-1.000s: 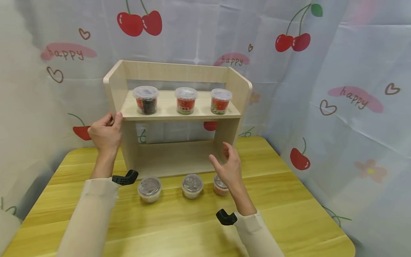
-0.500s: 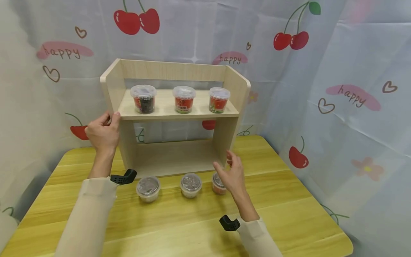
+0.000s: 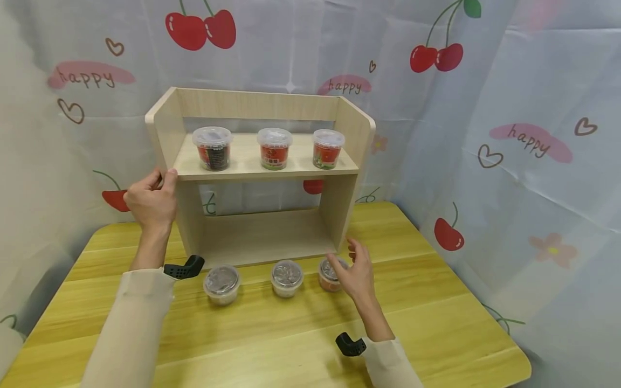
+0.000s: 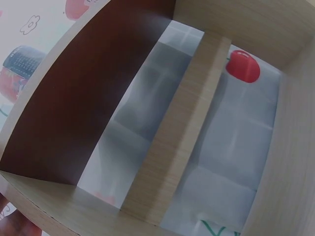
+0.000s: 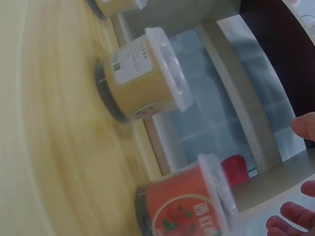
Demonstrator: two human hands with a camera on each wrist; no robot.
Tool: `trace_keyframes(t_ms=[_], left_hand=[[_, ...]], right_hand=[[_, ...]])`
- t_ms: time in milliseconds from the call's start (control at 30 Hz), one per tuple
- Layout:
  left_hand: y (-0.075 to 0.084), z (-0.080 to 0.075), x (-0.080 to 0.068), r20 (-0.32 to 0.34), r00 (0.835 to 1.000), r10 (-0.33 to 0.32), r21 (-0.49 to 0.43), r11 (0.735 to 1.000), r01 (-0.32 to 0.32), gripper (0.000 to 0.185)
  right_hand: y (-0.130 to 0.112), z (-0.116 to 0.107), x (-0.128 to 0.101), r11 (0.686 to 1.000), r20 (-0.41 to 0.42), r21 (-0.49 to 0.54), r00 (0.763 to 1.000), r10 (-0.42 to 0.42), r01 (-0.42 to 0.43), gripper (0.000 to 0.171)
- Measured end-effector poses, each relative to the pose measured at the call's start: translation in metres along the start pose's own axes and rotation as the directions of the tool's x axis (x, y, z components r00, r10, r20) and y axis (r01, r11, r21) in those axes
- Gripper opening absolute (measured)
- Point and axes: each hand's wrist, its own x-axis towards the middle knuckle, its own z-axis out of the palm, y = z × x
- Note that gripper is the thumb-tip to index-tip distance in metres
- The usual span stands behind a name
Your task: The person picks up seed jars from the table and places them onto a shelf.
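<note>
A pale wooden two-tier shelf (image 3: pixel 268 176) stands toward the back of the table. My left hand (image 3: pixel 152 202) grips its left side panel at the height of the upper board, thumb at the front edge. Beside the right-hand lidded tub (image 3: pixel 327 275) in front of the shelf, my right hand (image 3: pixel 358 275) hovers with thumb and fingers apart and nothing between them. In the right wrist view that tub (image 5: pixel 179 206) has an orange-red label, and the fingertips (image 5: pixel 298 215) appear at the right edge. The middle tub (image 3: pixel 287 278) and left tub (image 3: pixel 221 284) line up with it.
On the upper board stand three clear-lidded tubs with red labels: left (image 3: pixel 213 149), middle (image 3: pixel 274 149) and right (image 3: pixel 328 150). The yellow wood-grain table (image 3: pixel 271 345) has rounded corners. A cherry-print curtain (image 3: pixel 291 48) hangs behind and to the right.
My right hand has come down from in front of the shelf's right side to the right-hand tub. The left hand keeps its grip on the shelf. The head view has shifted slightly.
</note>
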Motion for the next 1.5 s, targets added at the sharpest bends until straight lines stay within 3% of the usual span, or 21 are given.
trace_keyframes(t_ms=[100,400,767,1167,1233,1367,1500], left_hand=[[-0.002,-0.001,0.001,-0.002,1.000,0.014,-0.004,1.000,-0.014,0.043],[-0.002,-0.002,0.000,-0.001,1.000,0.013,-0.016,1.000,-0.013,0.044],[0.001,0.000,0.000,0.004,1.000,-0.010,-0.019,1.000,0.010,0.039],[-0.004,0.002,0.002,-0.017,1.000,0.000,0.009,1.000,0.001,0.035],[0.000,0.002,0.001,-0.019,1.000,-0.003,0.011,1.000,0.004,0.034],[0.023,-0.005,-0.008,-0.018,1.000,0.010,-0.015,1.000,-0.011,0.033],[0.014,-0.004,-0.004,-0.018,0.999,0.032,-0.024,0.999,-0.032,0.036]], right_hand=[[0.008,0.002,-0.002,0.999,0.009,-0.033,1.000,-0.005,0.005,0.067],[0.023,0.009,-0.009,0.993,0.091,-0.081,0.991,0.098,-0.091,0.085],[0.035,0.016,-0.014,0.982,0.096,-0.148,0.987,0.131,-0.116,0.090],[0.043,0.021,-0.018,0.982,0.105,-0.150,0.985,0.135,-0.118,0.095],[0.044,0.021,-0.019,0.982,0.109,-0.149,0.985,0.131,-0.114,0.094],[0.044,0.021,-0.021,0.983,0.117,-0.139,0.984,0.134,-0.117,0.095],[0.046,0.021,-0.023,0.984,0.120,-0.126,0.983,0.140,-0.125,0.095]])
